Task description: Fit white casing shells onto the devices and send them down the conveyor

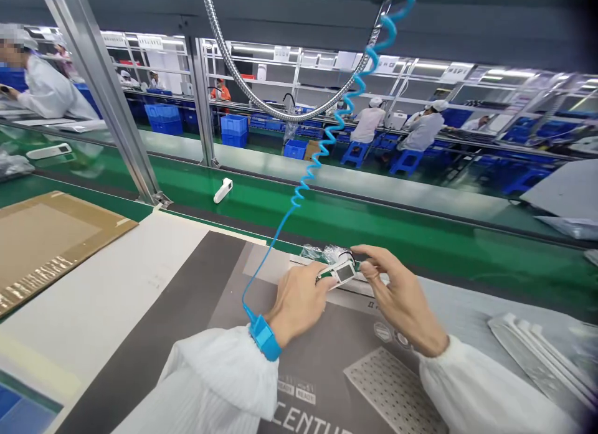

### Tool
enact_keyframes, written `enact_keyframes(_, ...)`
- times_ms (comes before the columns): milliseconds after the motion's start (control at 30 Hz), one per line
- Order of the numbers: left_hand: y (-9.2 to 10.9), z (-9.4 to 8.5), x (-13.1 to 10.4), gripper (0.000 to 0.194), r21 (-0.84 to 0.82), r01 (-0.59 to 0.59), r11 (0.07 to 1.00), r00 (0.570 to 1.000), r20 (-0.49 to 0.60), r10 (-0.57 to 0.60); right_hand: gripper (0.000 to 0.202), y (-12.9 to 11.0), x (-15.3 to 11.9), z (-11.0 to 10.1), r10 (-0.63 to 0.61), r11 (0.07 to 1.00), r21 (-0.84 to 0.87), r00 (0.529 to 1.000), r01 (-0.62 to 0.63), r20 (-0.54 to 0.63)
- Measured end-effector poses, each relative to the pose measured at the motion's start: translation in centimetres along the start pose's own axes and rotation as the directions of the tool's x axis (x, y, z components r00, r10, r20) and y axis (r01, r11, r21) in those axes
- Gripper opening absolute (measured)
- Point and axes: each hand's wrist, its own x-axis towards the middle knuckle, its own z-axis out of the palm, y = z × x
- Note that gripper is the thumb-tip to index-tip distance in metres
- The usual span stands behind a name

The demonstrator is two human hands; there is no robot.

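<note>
My left hand [301, 297], with a blue wrist strap [265, 339] on its wrist, is closed on a small white handheld device [334, 276]. The device has a grey rectangular screen [346, 271] and a strip of green circuit board showing. Close to its far end, my right hand [404, 294] has its thumb and fingers curled in toward a thin dark wire [346, 254]. What the right fingertips grip is too small to make out. Crumpled clear plastic [322, 253] lies just behind the device. Both hands are above a dark printed cardboard sheet [322, 353].
A blue coiled cord [329, 135] runs from overhead to the wrist strap. Beyond the bench, a green conveyor belt [261, 200] carries a white device [223, 190]. Flat cardboard [56, 241] lies left; bagged white parts [537, 353] lie right. A metal post [100, 91] stands at left. Co-workers sit farther off.
</note>
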Motion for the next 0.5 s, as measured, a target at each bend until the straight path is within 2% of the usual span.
enact_keyframes(33,0.0,0.2,-0.2,0.028,0.018,-0.010,1.000,1.000,-0.004,0.010,0.024,0.2,-0.3,0.1,-0.101,0.988,-0.122,0.994,0.094,-0.052)
enact_keyframes(100,0.0,0.4,-0.4,0.029,0.043,-0.037,0.998,0.999,0.003,0.037,0.014,0.3,-0.8,0.2,-0.271,0.909,-0.345,0.960,0.234,-0.064)
enact_keyframes(200,-0.2,0.4,-0.4,0.027,0.075,-0.053,0.996,0.999,0.005,0.053,0.011,-0.2,-1.2,0.4,-0.369,0.787,-0.532,0.929,0.313,0.001)
enact_keyframes(267,-0.5,0.2,0.0,0.027,0.093,0.031,0.995,0.999,-0.047,-0.027,0.016,-0.4,-1.4,0.6,-0.352,0.776,-0.525,0.931,0.349,0.098)
enact_keyframes(333,-1.0,-0.2,0.6,0.028,0.087,0.178,0.980,0.975,-0.151,-0.164,0.020,-0.1,-1.4,1.1,-0.288,0.828,-0.450,0.943,0.333,0.168)
enact_keyframes(400,-1.5,-0.8,1.2,0.029,0.047,0.277,0.960,0.938,-0.231,-0.260,0.021,0.6,-0.8,1.6,-0.202,0.890,-0.388,0.970,0.239,0.134)
enact_keyframes(467,-1.9,-1.3,1.5,0.028,-0.002,0.278,0.961,0.930,-0.252,-0.269,0.018,1.1,0.3,2.3,-0.152,0.920,-0.357,0.987,0.159,0.047)
enact_keyframes(500,-1.9,-1.5,1.6,0.027,-0.025,0.257,0.966,0.934,-0.249,-0.255,0.015,1.2,0.9,2.6,-0.162,0.926,-0.344,0.987,0.157,0.014)
